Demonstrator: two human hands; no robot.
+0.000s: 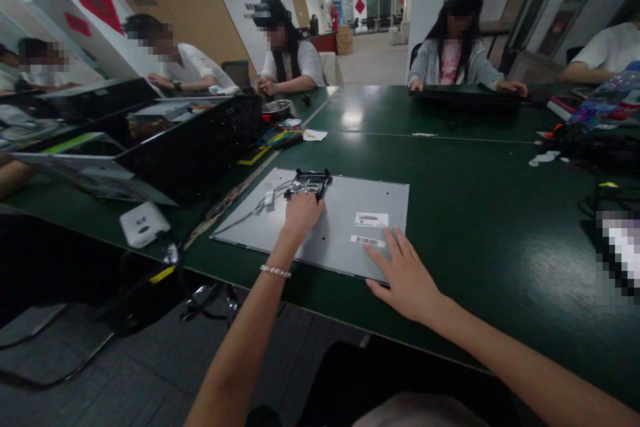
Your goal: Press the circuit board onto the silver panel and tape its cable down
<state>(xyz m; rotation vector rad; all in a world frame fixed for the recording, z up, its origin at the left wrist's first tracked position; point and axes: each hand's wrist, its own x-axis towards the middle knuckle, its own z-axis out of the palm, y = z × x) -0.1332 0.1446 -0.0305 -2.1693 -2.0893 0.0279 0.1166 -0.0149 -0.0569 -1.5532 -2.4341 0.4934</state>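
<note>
The left hand [302,215] bends its fingers onto the board [311,185]; its grip cannot be told. The right hand [407,278] spreads open fingers on the panel [345,213].

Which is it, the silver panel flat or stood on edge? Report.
Flat: the silver panel lies on the green table, its white labels facing up, with the right hand spread at its near right corner.

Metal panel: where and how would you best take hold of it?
The metal panel is probably best gripped by its opposite short edges, from left and right: it lies flat and thin, with the circuit board and cables on its upper face.
</note>
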